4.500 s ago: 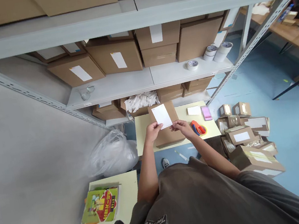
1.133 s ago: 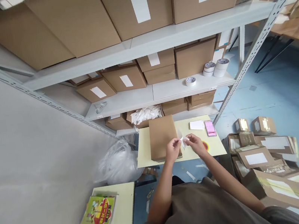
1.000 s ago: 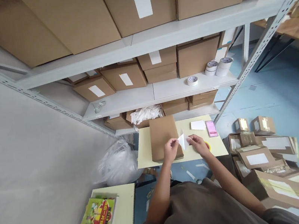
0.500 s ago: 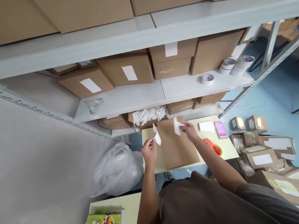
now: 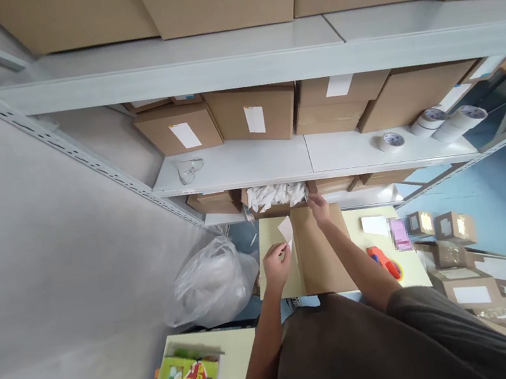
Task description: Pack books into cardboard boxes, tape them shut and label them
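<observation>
Head view: left hand (image 5: 277,267) clamped on a pointed white paper slip (image 5: 285,230); right hand (image 5: 318,209), grip unclear, atop a cardboard box (image 5: 320,252).

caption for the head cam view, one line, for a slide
Left hand holds a white paper slip, right hand touches a cardboard box

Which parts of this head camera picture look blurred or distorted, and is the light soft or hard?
In the head view, the wide lens makes the shelf rail slant steeply, the pink card looks blocky, and the floor boxes soften toward the lower right. The light is soft and even, and the left hand and white label stay fairly sharp.
</observation>
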A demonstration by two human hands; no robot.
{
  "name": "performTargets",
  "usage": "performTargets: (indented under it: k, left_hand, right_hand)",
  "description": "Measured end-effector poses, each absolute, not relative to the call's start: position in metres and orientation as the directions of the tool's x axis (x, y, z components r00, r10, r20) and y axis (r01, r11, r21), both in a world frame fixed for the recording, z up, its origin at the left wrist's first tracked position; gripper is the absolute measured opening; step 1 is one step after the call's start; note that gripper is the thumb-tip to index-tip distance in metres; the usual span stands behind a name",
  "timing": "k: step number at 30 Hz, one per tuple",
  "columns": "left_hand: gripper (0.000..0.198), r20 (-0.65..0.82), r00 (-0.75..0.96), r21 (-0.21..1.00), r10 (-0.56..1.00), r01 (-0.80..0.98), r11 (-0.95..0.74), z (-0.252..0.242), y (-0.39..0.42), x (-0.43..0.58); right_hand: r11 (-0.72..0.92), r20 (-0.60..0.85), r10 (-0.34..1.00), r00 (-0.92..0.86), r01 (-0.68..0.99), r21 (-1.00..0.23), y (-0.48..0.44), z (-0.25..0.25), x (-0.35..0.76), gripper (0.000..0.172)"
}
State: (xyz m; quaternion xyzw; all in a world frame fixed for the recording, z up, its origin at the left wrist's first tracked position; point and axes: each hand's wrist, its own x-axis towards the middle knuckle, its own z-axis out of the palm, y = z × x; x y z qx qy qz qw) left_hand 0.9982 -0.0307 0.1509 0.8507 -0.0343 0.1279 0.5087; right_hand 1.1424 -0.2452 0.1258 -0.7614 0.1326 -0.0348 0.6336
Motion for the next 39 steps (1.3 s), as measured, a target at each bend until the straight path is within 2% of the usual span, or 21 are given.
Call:
performTargets:
  k: [3,6,8,12,15,17,20,23,26,28,31,34,39]
  left_hand:
    - [0.021,0.269,0.963,0.799,-0.030,-0.240,-0.551,0.148,-0.043,1.005]
    - [0.020,0.293,0.942,0.722,-0.163,-0.330,-0.608,0.148,-0.070,1.006]
    - [0.016,0.322,0.919,0.665,-0.226,-0.390,-0.637,0.147,-0.097,1.001]
    - [0.009,0.342,0.876,0.595,-0.340,-0.482,-0.643,0.144,-0.149,0.979]
    - [0.019,0.306,0.887,0.661,-0.346,-0.459,-0.593,0.140,-0.175,0.960]
    - [0.026,0.237,0.952,0.753,-0.195,-0.306,-0.582,0.137,-0.186,0.950]
    - [0.034,-0.010,0.999,0.860,0.053,0.035,-0.509,0.133,-0.199,0.941]
    - [0.034,-0.237,0.970,0.878,0.051,0.236,-0.417,0.127,-0.212,0.931]
    - [0.033,-0.228,0.970,0.877,0.085,0.243,-0.415,0.119,-0.225,0.917]
    - [0.031,-0.192,0.973,0.873,0.125,0.227,-0.432,0.115,-0.230,0.907]
    - [0.029,-0.221,0.959,0.850,0.175,0.278,-0.447,0.113,-0.231,0.897]
    - [0.029,-0.279,0.936,0.819,0.216,0.349,-0.455,0.115,-0.227,0.896]
    - [0.025,-0.357,0.915,0.774,0.190,0.404,-0.488,0.116,-0.226,0.907]
  right_hand:
    - [-0.008,-0.213,-0.173,0.962,-0.218,-0.976,-0.257,0.120,1.083,0.042]
    - [0.174,-0.350,-0.009,0.937,-0.343,-0.923,-0.274,0.118,1.023,0.046]
    - [0.277,-0.390,0.035,0.920,-0.384,-0.881,-0.286,0.121,0.995,0.046]
    - [0.381,-0.384,-0.044,0.922,-0.340,-0.860,-0.314,0.129,0.971,0.038]
    - [0.403,-0.378,-0.140,0.915,-0.296,-0.866,-0.339,0.129,0.964,0.038]
    - [0.398,-0.393,-0.151,0.907,-0.308,-0.864,-0.355,0.126,0.958,0.039]
    - [0.375,-0.445,-0.124,0.887,-0.374,-0.849,-0.374,0.121,0.945,0.043]
    - [0.353,-0.473,-0.051,0.879,-0.427,-0.832,-0.388,0.114,0.930,0.046]
    - [0.323,-0.452,0.018,0.892,-0.433,-0.842,-0.399,0.107,0.913,0.047]
    - [0.293,-0.446,0.006,0.895,-0.428,-0.855,-0.407,0.101,0.903,0.050]
    - [0.216,-0.496,-0.038,0.867,-0.478,-0.852,-0.420,0.092,0.889,0.054]
    - [0.118,-0.523,0.000,0.852,-0.520,-0.846,-0.428,0.084,0.881,0.041]
    - [-0.018,-0.490,0.001,0.872,-0.490,-0.871,-0.428,0.076,0.885,0.031]
